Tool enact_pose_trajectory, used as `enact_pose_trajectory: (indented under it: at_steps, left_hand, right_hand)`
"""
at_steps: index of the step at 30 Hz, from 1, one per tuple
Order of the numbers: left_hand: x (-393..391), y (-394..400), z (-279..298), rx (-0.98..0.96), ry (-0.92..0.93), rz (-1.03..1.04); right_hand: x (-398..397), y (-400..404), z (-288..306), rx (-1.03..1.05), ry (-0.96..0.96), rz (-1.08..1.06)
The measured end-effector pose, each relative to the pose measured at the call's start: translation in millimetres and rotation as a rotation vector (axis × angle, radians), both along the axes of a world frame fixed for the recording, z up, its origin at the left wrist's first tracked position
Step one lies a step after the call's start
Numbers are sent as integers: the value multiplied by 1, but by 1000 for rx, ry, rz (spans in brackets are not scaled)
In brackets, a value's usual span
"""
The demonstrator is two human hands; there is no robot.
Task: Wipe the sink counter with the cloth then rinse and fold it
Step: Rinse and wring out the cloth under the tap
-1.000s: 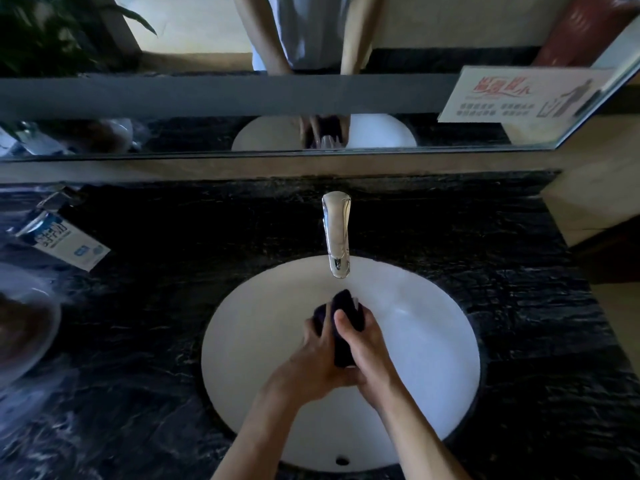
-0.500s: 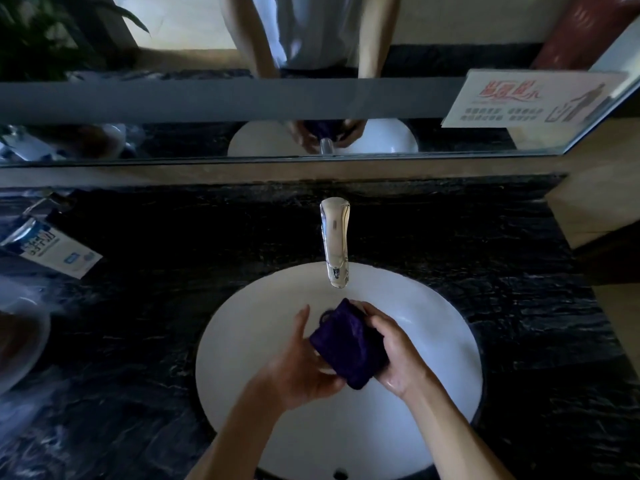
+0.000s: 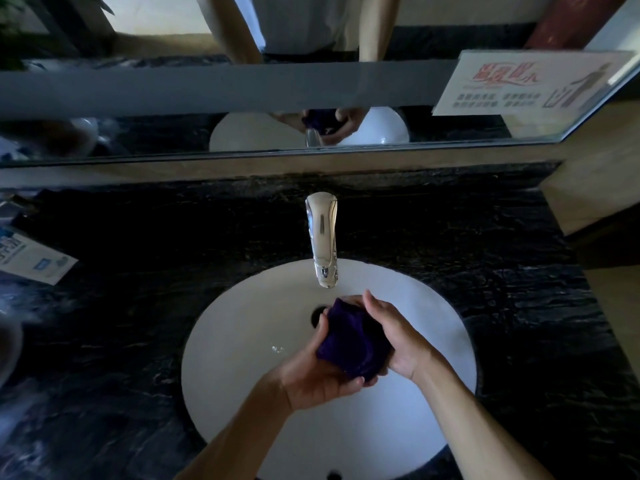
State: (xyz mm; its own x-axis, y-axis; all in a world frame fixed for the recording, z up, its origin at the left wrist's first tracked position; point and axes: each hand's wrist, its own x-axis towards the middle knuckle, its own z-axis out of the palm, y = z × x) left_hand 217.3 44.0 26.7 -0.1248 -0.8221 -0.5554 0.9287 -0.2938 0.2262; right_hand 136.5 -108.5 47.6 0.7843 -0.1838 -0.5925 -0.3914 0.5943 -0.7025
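A bunched dark purple cloth [image 3: 349, 341] is held over the white oval sink basin [image 3: 242, 358], just below the spout of the chrome faucet [image 3: 322, 237]. My left hand [image 3: 311, 375] cups the cloth from below with its fingers curled round it. My right hand [image 3: 398, 337] grips it from the right side, thumb on top. No water stream is plainly visible from the spout. The black marble counter [image 3: 138, 271] surrounds the basin.
A mirror [image 3: 242, 98] runs along the back wall with a white sign [image 3: 533, 84] stuck at its right. A blue-and-white packet [image 3: 31, 258] lies at the counter's left edge. A wooden side wall [image 3: 606, 188] bounds the counter on the right.
The cloth went from a tight vertical roll pressed between both hands to a looser bunch, with my hands shifting slightly right and my right hand now on its side.
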Motion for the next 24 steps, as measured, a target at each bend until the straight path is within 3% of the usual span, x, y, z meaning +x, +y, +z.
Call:
enact_pose_trajectory:
  at_steps: [4, 11, 17, 21, 24]
  left_hand:
    - [1, -6, -2, -20, -45, -54]
    - [5, -11, 7, 18, -267, -179]
    - [3, -31, 2, 399, -788, -341]
    - [3, -40, -6, 436, -1156, -304]
    - [-1, -39, -8, 531, -1409, -470]
  right_hand:
    - [9, -3, 5, -284, -47, 179]
    - [29, 4, 9, -443, 94, 318]
    - [58, 16, -5, -564, 344, 290]
    - [68, 18, -21, -611, 466, 203]
    - [70, 20, -29, -633, 568, 148]
